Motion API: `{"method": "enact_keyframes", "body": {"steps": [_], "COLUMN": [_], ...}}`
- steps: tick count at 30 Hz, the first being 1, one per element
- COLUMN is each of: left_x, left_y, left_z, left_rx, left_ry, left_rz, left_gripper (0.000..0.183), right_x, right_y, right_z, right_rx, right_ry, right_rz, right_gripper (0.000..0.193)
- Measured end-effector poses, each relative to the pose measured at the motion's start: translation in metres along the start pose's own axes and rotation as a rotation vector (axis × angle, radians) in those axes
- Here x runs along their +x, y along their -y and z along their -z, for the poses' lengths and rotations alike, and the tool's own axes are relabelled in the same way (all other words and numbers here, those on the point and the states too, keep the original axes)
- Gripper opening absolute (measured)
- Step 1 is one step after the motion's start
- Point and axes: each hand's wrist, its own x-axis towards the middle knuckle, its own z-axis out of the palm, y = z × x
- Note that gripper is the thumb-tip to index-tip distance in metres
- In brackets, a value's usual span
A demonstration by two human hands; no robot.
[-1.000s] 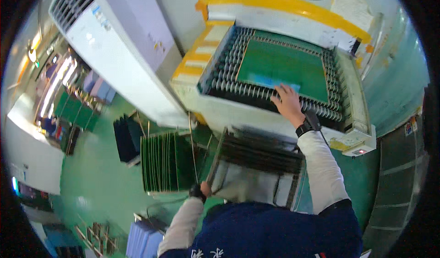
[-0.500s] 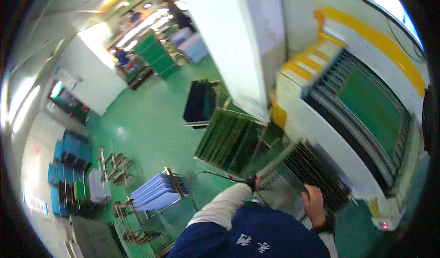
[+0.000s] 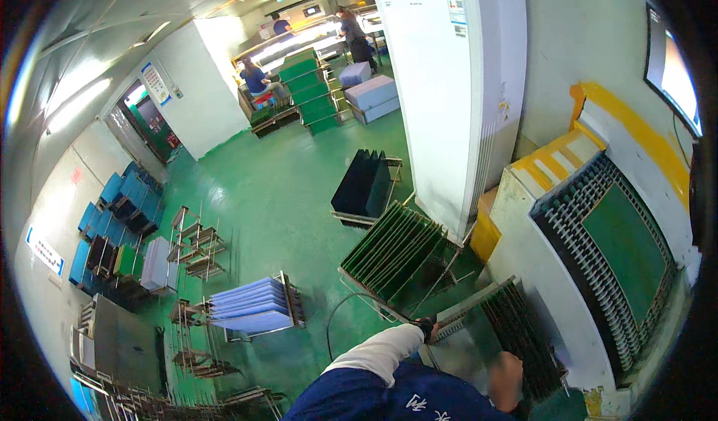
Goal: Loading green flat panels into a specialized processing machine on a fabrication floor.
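Observation:
My left hand [image 3: 431,330], with a black band and a cord at the wrist, reaches forward to the near end of a metal rack frame [image 3: 471,305]. Its fingers are mostly hidden, so its grip does not show. My right hand [image 3: 506,381] is smeared by motion beside a rack of upright dark thin boards [image 3: 523,339]; no held thing can be made out in it. Just ahead of my left hand stands a rack of upright green boards [image 3: 396,253]. To the right, a large green panel [image 3: 627,245] lies on the roller bed of a white machine.
A rack of black panels [image 3: 363,185] stands beyond the green boards, near a tall white cabinet [image 3: 434,99]. Lavender panels [image 3: 250,305] fill a rack at left. Empty metal racks [image 3: 196,245] and blue bins [image 3: 131,197] line the left side. Several people work far back.
My view has swung left and up, so the room appears shifted right and lower. My right hand has moved lower in the picture and is blurred. My left hand stays by the rack frame.

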Motion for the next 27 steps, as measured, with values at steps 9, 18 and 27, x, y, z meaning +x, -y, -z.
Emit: {"method": "enact_keyframes", "body": {"steps": [9,18,27], "left_x": [-0.060,-0.032,-0.019], "left_y": [-0.016,-0.017,-0.011], "left_z": [0.079,0.052,0.040], "left_rx": [-0.462,-0.332,-0.295], "left_ry": [0.281,0.213,0.223], "left_rz": [0.261,0.146,0.107], "left_gripper": [0.061,0.060,0.054], "right_x": [-0.001,0.015,0.013], "right_y": [-0.014,0.028,-0.032], "right_z": [-0.011,-0.001,-0.041], "right_rx": [0.005,-0.006,-0.213], "right_ry": [0.009,0.138,0.275], "right_rz": [-0.118,-0.234,-0.367], "right_gripper": [0.035,0.041,0.031]}}
